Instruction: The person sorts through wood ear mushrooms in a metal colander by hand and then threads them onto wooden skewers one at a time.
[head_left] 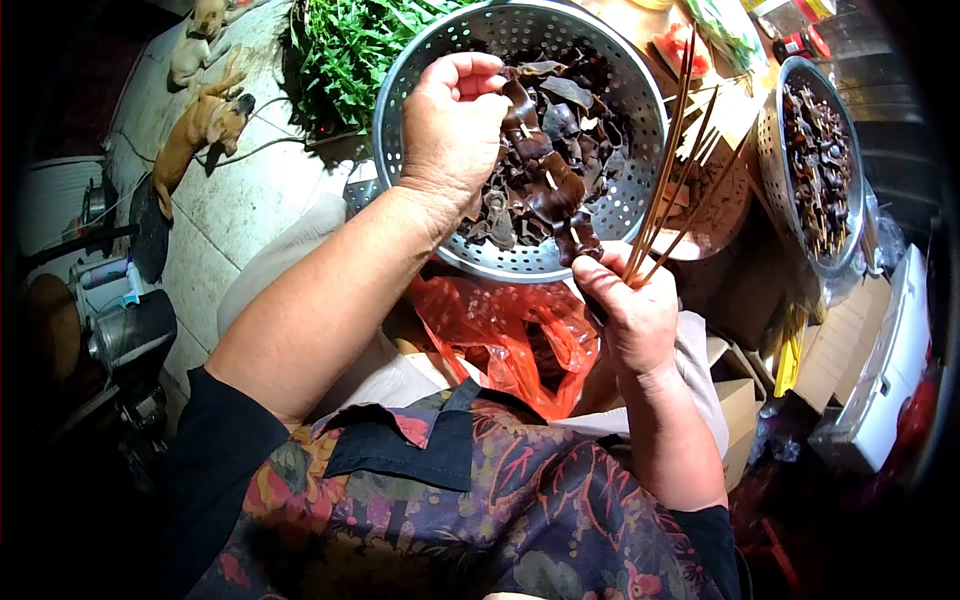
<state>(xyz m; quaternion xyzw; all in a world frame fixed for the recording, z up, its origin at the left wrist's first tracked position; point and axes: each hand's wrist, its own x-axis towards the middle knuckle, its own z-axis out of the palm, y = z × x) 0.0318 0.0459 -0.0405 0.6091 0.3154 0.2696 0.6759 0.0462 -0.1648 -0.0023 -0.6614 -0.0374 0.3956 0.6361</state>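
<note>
A perforated metal colander (pixel 642 130) in front of me holds a heap of dark wood ear mushrooms (pixel 565 90). Over it, a skewer of wood ear pieces (pixel 552 185) stretches diagonally between my hands, with bits of pale stick showing through the pieces. My left hand (pixel 455 130) is closed at the upper end of this skewer, fingertips pinching the top piece. My right hand (pixel 635 305) grips the lower end, and also clasps a bunch of bare bamboo skewers (pixel 675 150) that fan upward. The exact grip under my right fingers is hidden.
A second colander (pixel 775 165) at right holds loaded skewers. Leafy greens (pixel 350 60) lie at the back left. A red plastic bag (pixel 520 335) sits below the colander. Dogs (pixel 200 130) lie on the tiled floor. Cardboard (pixel 850 345) and a white container (pixel 880 365) stand at right.
</note>
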